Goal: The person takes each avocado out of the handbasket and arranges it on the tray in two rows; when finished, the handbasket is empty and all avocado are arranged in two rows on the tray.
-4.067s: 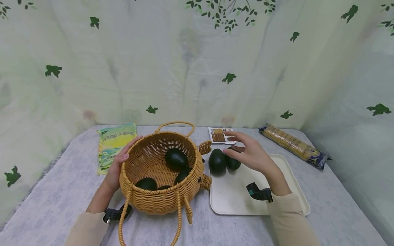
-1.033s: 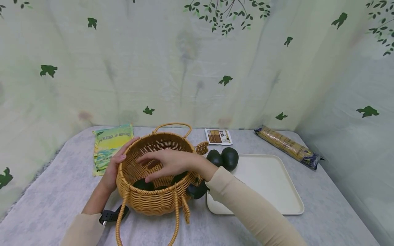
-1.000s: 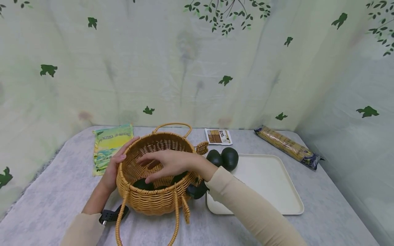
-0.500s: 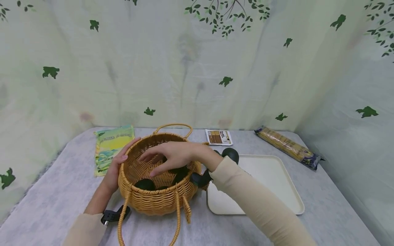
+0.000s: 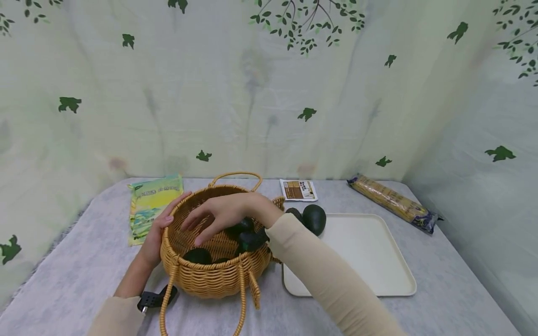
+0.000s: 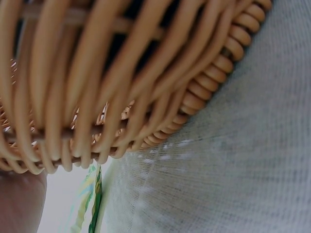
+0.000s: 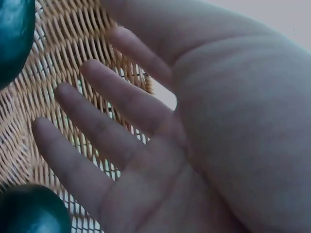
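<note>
A round wicker basket [image 5: 212,283] with rope-like handles stands at the centre left. Several dark green, glossy avocados lie inside, among them one near the front wall [image 5: 198,255] and one farther right [image 5: 238,227]. My left hand [image 5: 156,235] grips the basket's left side, thumb at the rim. Over the basket's opening hovers my right hand [image 5: 224,213], fingers spread and slightly bent. Its bare palm [image 7: 160,189] shows in the right wrist view, holding nothing, with avocados [image 7: 31,211] below. Woven strands [image 6: 97,97] fill much of the left wrist view.
A cream tray [image 5: 361,256] lies right of the basket, with two avocados [image 5: 314,219] at its back left corner. Behind are a yellow-green packet [image 5: 153,205], a small brown-and-white packet [image 5: 299,190] and a long noodle-like pack [image 5: 391,200].
My right hand has moved left from above the tray's avocados to over the basket, and has shifted slightly within the opening since. My left hand has stayed on the basket.
</note>
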Motion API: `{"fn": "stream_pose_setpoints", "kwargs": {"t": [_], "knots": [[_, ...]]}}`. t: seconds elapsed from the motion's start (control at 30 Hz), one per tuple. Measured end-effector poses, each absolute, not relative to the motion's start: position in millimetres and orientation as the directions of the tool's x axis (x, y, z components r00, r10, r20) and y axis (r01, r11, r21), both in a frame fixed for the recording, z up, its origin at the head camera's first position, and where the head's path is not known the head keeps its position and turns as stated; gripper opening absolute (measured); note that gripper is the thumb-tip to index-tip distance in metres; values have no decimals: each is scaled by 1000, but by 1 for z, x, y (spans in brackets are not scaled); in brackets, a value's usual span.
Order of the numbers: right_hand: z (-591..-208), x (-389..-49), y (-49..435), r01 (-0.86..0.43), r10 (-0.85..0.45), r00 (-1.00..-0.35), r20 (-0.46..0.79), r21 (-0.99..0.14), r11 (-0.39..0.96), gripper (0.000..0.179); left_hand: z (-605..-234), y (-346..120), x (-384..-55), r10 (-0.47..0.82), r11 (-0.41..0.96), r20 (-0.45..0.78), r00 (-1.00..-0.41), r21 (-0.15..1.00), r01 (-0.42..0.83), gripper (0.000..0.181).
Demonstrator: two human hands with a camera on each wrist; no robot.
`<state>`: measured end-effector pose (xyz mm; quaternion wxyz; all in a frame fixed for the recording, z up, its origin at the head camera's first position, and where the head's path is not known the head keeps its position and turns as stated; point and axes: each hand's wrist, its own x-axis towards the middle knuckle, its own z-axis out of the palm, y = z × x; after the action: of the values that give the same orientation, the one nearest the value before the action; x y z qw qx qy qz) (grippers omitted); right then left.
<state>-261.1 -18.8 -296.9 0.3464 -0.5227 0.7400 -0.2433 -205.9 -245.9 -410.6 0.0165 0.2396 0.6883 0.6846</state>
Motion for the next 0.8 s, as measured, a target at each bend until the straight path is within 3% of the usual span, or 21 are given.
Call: {"fn": "stream_pose_setpoints", "kwargs": {"t": [0.1, 0.3, 0.57, 0.7, 0.8], "knots": [[-298, -266, -19, -598, -936, -213, -281, -720, 352, 58, -412, -246, -206, 358, -67, 316, -878, 947, 313, 61], [-295, -277, -17, -602, -911, -284, -299, -683, 412, 57, -414, -245, -206, 384, -99, 335, -860, 941, 323, 60], [-317, -278, -26, -487, -911, -271, -312, -771, 410, 53, -414, -243, -205, 371, -87, 333, -867, 942, 325, 60], [-327, -276, -29, -381, -903, -234, -360, -820, 426, 53, -415, -243, -205, 360, -80, 344, -867, 938, 338, 61], [-332, -277, -31, -378, -904, -190, -383, -821, 427, 52, -414, -244, -205, 358, -82, 354, -864, 934, 348, 61]]}}
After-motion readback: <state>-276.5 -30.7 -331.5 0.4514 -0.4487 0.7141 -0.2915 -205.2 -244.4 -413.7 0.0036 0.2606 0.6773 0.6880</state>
